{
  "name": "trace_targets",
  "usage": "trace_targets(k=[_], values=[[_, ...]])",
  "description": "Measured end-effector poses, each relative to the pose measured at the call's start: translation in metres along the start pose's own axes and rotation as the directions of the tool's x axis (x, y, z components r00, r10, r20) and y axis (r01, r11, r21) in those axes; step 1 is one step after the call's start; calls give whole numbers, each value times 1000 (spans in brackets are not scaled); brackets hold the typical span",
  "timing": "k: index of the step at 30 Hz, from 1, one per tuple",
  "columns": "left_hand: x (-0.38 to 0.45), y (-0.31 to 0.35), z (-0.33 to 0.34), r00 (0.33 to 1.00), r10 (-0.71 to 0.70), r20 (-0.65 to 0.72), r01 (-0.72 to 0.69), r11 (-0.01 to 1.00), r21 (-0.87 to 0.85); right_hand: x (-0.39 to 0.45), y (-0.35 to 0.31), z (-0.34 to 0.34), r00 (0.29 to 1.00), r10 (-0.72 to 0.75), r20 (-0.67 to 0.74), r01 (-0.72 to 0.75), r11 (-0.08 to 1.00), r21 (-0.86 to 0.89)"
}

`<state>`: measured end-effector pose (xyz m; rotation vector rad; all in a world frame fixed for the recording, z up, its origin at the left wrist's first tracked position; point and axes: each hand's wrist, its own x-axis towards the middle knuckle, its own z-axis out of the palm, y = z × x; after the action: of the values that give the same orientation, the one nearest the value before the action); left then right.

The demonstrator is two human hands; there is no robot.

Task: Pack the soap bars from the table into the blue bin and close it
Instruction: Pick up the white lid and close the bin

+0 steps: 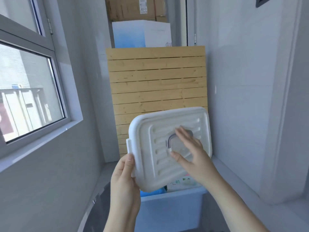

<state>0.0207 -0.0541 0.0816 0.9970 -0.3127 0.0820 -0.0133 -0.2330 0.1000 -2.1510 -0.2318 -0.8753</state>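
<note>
A white ribbed lid (167, 171) with a purple-tinted handle is held tilted above the blue bin (170, 210). My left hand (124, 183) grips the lid's left edge near its clip, thumb on top. My right hand (192, 156) lies flat on the lid's top, fingers straight and spread over the handle. Under the lid's lower edge, packaged soap bars (182, 183) show inside the bin. The rest of the bin's contents are hidden by the lid.
A slatted wooden panel (157, 91) leans upright behind the bin, with a white-and-blue box (142, 34) and a cardboard box (133, 7) stacked beyond it. A window (28, 91) is on the left wall, a white wall on the right. A dark round table edge (98, 206) is at lower left.
</note>
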Motion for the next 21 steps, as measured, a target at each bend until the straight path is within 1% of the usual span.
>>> trace_targets(k=[1, 3, 5, 7, 9, 10, 11, 13, 14, 16, 17, 18, 19, 21], values=[[3, 1, -4, 999, -30, 11, 31, 999, -39, 1, 6, 0, 1000, -29, 3, 29, 994, -105], [9, 3, -12, 993, -117, 29, 119, 988, -94, 1, 19, 0, 1000, -15, 5, 15, 965, -260], [17, 6, -23, 966, -256, 34, 258, 951, -169, 1, 30, -3, 998, 57, -11, -57, 926, -373], [26, 8, -34, 931, -364, 31, 360, 901, -243, 0, 40, -6, 989, 122, -82, -146, 878, -456], [36, 9, -46, 899, -439, 0, 423, 866, -268, -1, 49, -11, 971, 197, -133, -238, 835, -497], [40, 10, -51, 885, -464, -19, 444, 857, -263, -1, 52, -14, 960, 250, -124, -279, 836, -473], [44, 10, -55, 876, -480, -40, 456, 855, -248, -2, 55, -16, 948, 304, -97, -317, 860, -400], [50, 12, -61, 879, -470, -73, 456, 877, -151, -3, 62, -17, 929, 367, -39, -367, 910, -193], [52, 12, -63, 891, -442, -102, 437, 897, -71, -4, 65, -16, 921, 388, -35, -389, 911, -136], [55, 9, -67, 925, -323, -201, 354, 925, 140, -3, 67, -13, 886, 462, -49, -464, 881, -89], [55, 7, -69, 937, -257, -235, 318, 907, 276, -2, 67, -10, 871, 487, -61, -491, 868, -80], [55, 5, -71, 945, -212, -250, 299, 868, 395, -1, 69, -8, 866, 495, -76, -500, 863, -76], [55, 2, -72, 947, -198, -254, 300, 829, 472, -2, 70, -6, 868, 489, -88, -495, 865, -74], [56, -4, -73, 939, -225, -260, 337, 757, 560, -5, 72, -5, 868, 487, -98, -495, 865, -80]])
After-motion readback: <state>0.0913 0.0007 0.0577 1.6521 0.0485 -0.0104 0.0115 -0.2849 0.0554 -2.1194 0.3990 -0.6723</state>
